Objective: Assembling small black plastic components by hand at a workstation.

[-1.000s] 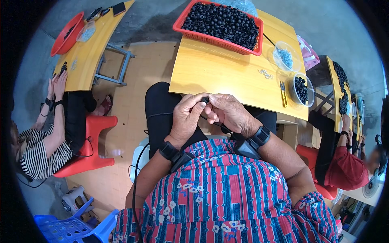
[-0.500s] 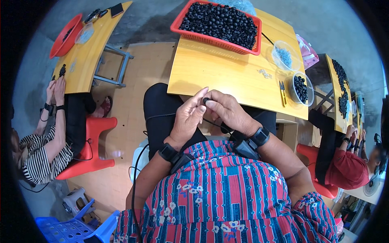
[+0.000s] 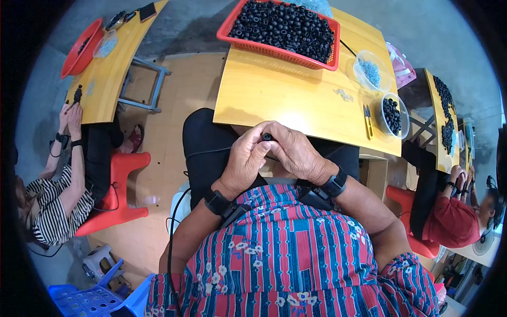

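A small black ring-shaped part (image 3: pixel 267 137) with a hole in its end is pinched between both hands, just in front of the table's near edge. My left hand (image 3: pixel 246 156) is closed, its thumb and fingers against the part's left side. From the right, my right hand (image 3: pixel 297 153) is closed on it too, thumb and forefinger pressed close. The fingers hide most of the part. Beyond the hands, a red basket (image 3: pixel 274 51) on the yellow table (image 3: pixel 274 90) is heaped with similar black parts.
On the table's right lie a tub of small clear pieces (image 3: pixel 369 74), a tub of black parts (image 3: pixel 392 115), loose clear pieces (image 3: pixel 343 95) and yellow-handled snips (image 3: pixel 368 121). People work at the left table (image 3: pixel 113 63) and right table (image 3: pixel 439 148). A blue chair (image 3: pixel 95 301) stands lower left.
My left hand's fingers have folded in around the black part, and both hands have drawn closer together. The part has tipped so that its holed end shows.
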The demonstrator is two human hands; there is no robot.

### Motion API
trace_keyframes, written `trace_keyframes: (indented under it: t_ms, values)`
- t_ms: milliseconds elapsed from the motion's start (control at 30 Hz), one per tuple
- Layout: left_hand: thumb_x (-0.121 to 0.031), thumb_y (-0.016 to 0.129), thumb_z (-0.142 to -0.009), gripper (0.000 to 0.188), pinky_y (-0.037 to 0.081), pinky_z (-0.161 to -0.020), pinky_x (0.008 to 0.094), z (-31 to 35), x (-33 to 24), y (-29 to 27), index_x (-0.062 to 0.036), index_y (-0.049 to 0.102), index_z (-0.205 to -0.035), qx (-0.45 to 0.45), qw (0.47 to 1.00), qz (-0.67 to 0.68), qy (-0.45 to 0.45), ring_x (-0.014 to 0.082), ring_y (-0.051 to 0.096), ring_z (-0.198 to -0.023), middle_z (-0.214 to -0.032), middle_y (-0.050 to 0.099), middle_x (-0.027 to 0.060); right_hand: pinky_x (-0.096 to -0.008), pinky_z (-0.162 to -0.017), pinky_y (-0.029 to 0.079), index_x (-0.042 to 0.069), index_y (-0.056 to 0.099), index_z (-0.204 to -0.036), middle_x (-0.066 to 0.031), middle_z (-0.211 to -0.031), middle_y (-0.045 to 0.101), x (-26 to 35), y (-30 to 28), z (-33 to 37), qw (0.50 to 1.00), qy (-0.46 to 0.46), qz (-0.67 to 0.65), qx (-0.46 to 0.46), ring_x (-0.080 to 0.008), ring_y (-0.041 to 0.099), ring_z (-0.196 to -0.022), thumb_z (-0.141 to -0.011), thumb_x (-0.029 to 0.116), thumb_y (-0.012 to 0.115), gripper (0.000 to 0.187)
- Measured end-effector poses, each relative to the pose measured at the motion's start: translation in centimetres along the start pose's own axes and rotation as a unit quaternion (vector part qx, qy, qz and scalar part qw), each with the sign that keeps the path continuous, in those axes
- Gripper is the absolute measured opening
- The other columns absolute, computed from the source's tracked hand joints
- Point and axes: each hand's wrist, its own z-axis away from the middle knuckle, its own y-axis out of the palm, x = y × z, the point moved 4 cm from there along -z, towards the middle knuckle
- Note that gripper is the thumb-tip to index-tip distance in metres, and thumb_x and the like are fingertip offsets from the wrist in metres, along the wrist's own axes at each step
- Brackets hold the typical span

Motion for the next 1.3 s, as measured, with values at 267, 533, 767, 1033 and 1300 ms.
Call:
trace_keyframes:
  t_ms: [267,533,767,1033,1300]
  values:
    - [-0.017,0.051,-0.097,0.040,0.038,-0.054,0.0182,-1.1,-0.1,0.7,0.0009,0.048,-0.133,-0.001,0.999,0.031,-0.017,0.0017,0.041,-0.062,-0.096,0.059,0.0022,-0.0408,-0.076,0.050,-0.001,0.048,-0.106,-0.0211,-0.086,0.058,0.4,-1.3,0.0,0.999,0.030,0.002,-0.033,-0.0376,0.063,-0.086,-0.093,0.013,0.053,0.020]
    - [-0.019,0.047,-0.100,0.051,0.040,-0.060,0.0169,-0.4,0.4,-0.7,0.0019,0.032,-0.144,-0.042,0.998,0.034,-0.016,0.0035,0.043,-0.065,-0.087,0.051,-0.0003,-0.0428,-0.071,0.048,0.000,0.055,-0.099,-0.0211,-0.086,0.059,-0.9,-8.9,2.3,0.962,0.085,0.089,-0.244,-0.0406,0.060,-0.084,-0.088,0.017,0.061,0.020]
    - [-0.006,0.049,-0.096,0.034,0.043,-0.066,0.0213,-0.8,0.2,0.3,0.0037,0.052,-0.128,-0.001,0.999,0.043,0.002,0.0060,0.045,-0.067,-0.081,0.049,-0.0005,-0.0441,-0.063,0.048,0.002,0.059,-0.088,-0.0184,-0.078,0.063,-5.3,-21.3,10.2,0.776,0.224,0.362,-0.465,-0.0363,0.062,-0.071,-0.086,0.025,0.064,0.023]
    - [-0.001,0.051,-0.093,0.030,0.042,-0.062,0.0179,-1.2,0.4,0.3,0.0015,0.058,-0.122,0.009,1.000,0.000,-0.019,0.0047,0.047,-0.069,-0.085,0.053,0.0001,-0.0436,-0.071,0.049,0.006,0.062,-0.097,-0.0147,-0.083,0.065,-5.8,-23.3,12.2,0.723,0.372,0.393,-0.430,-0.0328,0.064,-0.079,-0.083,0.023,0.066,0.022]
    - [0.003,0.053,-0.089,0.032,0.044,-0.068,0.0185,-2.5,0.8,-0.7,0.0015,0.060,-0.120,-0.004,1.000,-0.009,0.006,0.0060,0.050,-0.076,-0.089,0.052,0.0016,-0.0349,-0.060,0.048,0.003,0.064,-0.086,-0.0136,-0.079,0.060,-4.5,-16.8,0.5,0.904,0.113,0.214,-0.352,-0.0275,0.060,-0.065,-0.079,0.006,0.067,0.008]
